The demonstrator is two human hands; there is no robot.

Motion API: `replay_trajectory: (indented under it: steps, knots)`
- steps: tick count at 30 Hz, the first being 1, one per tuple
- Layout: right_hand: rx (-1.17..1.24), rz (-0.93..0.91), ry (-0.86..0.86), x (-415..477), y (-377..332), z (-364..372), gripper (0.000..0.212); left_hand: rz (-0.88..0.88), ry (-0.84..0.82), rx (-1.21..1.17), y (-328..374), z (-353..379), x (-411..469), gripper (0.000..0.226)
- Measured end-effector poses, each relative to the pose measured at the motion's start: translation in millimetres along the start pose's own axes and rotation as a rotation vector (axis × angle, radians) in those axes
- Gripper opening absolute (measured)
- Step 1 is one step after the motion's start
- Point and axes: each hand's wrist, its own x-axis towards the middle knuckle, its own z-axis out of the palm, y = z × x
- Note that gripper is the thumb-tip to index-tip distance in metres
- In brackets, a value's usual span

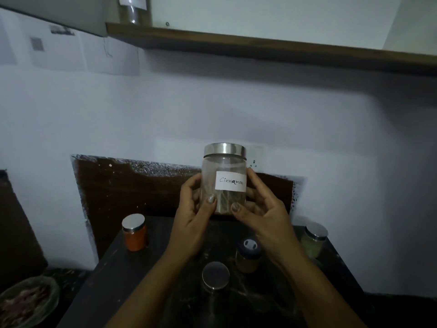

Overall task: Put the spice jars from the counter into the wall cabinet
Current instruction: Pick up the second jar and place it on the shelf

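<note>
1. I have both hands raised in front of me over the dark counter (pixel 146 275), and between them I hold the cinnamon jar (pixel 223 178), upright, its steel lid on top and its white handwritten label facing me.
2. My left hand (pixel 191 216) is curled around the jar's left side, its thumb pressed against the lower front of the glass.
3. My right hand (pixel 262 209) cups the jar's right side, its fingers reaching behind the glass and its thumb on the lower front, close beside the left thumb. So both hands are clamped on the one jar.
4. The jar is lifted clear of the counter. It is well below the wall cabinet (pixel 260 20), whose wooden bottom edge runs across the top of my view.
5. High above my left hand, a clear jar with a paper label (pixel 133 9) stands at the cabinet's left end.
6. To the left of my left hand, the orange jar (pixel 135 233) stands on the counter with a steel lid.
7. Below my right hand, just beside the wrist, sits the yellow jar with a dark cap (pixel 248 256).
8. Between my forearms, nearest to me, stands a steel-lidded jar (pixel 215 274); I cannot tell its contents.
9. To the right of my right forearm, a pale green jar (pixel 314 240) stands at the counter's edge.
10. Far to the lower left of my left arm, there is a glass bowl (pixel 28 301).
</note>
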Motion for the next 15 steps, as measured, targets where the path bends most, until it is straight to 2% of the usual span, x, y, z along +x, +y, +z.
replay_trajectory:
  steps: [3,9,13,15]
  knots:
    - [-0.001,-0.032,0.031,24.1,-9.4,13.8,0.083,0.036,-0.006,0.064,5.4,-14.8,24.3,0.048]
    - [-0.119,-0.167,0.072,87.9,-38.8,45.5,0.064,0.249,0.097,0.383,28.8,-47.6,86.4,0.050]
    - [-0.222,-0.257,0.125,133.7,-67.0,68.4,0.058,0.329,0.111,0.427,52.3,-67.4,132.3,0.051]
    - [-0.225,-0.307,0.136,159.4,-81.7,80.3,0.059,0.377,0.121,0.402,66.8,-77.6,159.4,0.044]
